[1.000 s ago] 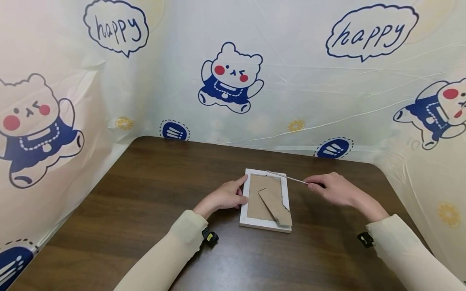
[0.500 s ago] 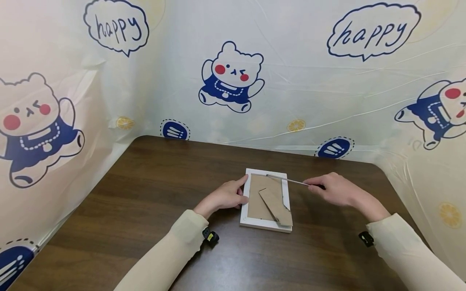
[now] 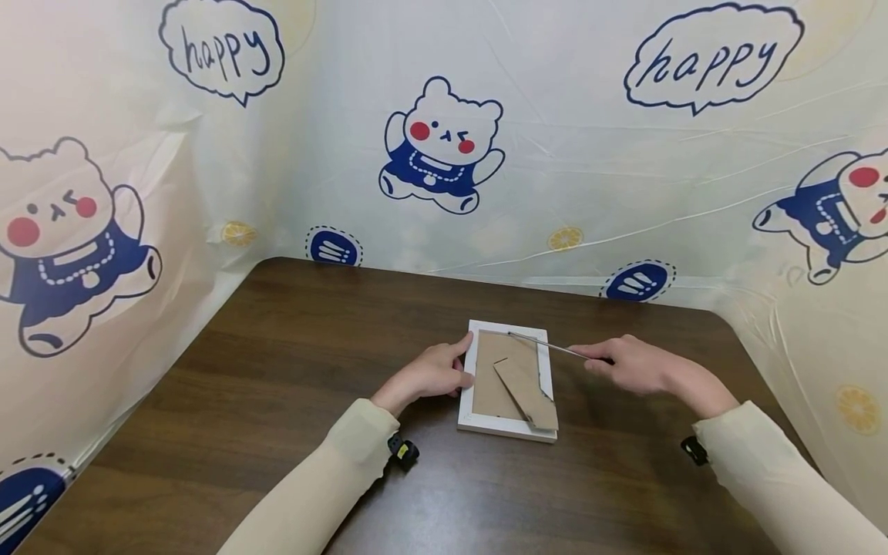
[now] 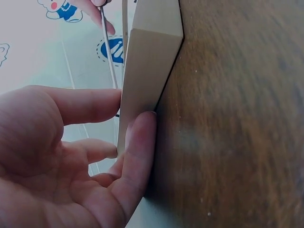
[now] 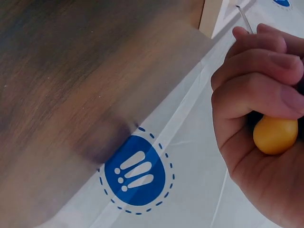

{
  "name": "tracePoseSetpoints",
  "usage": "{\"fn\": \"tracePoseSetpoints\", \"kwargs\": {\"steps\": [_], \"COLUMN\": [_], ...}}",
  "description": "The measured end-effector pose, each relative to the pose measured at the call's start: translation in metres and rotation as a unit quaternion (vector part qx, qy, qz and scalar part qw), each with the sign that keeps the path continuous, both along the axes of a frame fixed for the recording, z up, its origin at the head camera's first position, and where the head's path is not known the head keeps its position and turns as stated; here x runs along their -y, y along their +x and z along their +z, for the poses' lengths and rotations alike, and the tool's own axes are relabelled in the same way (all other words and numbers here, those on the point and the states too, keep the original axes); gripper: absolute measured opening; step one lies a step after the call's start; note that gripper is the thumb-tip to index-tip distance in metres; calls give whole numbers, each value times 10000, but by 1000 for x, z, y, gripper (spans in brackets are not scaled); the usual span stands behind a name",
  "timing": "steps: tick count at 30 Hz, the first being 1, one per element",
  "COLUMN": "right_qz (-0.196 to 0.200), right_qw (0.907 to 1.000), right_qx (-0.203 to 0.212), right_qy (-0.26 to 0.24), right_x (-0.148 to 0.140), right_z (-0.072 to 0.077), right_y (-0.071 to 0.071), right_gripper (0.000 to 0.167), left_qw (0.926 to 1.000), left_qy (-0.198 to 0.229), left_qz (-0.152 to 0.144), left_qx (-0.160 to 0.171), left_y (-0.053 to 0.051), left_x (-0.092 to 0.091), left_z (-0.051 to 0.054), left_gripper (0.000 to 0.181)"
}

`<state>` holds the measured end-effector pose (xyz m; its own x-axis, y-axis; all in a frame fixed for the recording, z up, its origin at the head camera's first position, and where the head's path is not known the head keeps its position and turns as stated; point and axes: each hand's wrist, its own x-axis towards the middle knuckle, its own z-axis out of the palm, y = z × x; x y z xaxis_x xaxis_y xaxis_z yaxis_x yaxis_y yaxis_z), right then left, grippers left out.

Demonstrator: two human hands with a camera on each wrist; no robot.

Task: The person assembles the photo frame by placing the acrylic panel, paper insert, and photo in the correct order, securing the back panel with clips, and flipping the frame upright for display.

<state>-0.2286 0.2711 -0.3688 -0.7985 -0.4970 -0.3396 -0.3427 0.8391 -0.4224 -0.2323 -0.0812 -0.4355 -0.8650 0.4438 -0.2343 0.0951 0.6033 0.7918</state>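
A white picture frame [image 3: 466, 397] lies back up on the brown table, its cardboard backing [image 3: 489, 393] and slanted easel stand [image 3: 527, 397] showing. My left hand [image 3: 432, 371] holds the frame by its left edge; in the left wrist view, its fingers [image 4: 140, 142] bear on the side and face of the wooden edge. My right hand [image 3: 634, 365] grips a screwdriver [image 3: 558, 348] with a thin metal shaft. The shaft reaches over the frame's right border, and its tip meets the backing's upper edge. In the right wrist view, the handle's yellow end [image 5: 275, 135] shows under curled fingers.
The brown wooden table [image 3: 277, 370] extends around the frame on every side. Behind it and at both sides hangs a pale curtain [image 3: 555, 169] printed with bears and "happy" bubbles. A small black device sits at each cuff.
The screwdriver tip has moved from the frame's top border down to the backing's upper edge. My right hand has shifted slightly left. The left hand and the frame stay in place.
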Motion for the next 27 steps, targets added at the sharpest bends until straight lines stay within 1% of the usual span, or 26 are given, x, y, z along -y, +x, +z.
{"fn": "tracePoseSetpoints", "kwargs": {"steps": [4,13,27], "right_qz": [254,431,361], "right_qw": [9990,9969,9966], "right_qx": [-330,-612,-632], "right_qy": [174,239,385], "right_x": [2,6,8], "right_z": [-1,-8,-12], "right_y": [2,7,13], "right_gripper": [49,51,54], "left_qw": [10000,9999,9998], "left_qy": [-39,-120,-120], "left_qz": [26,109,128], "left_qx": [-9,-52,-24], "left_y": [0,0,-1], "left_x": [-1,-2,-5], "left_z": [1,3,2], "left_gripper": [85,84,86]}}
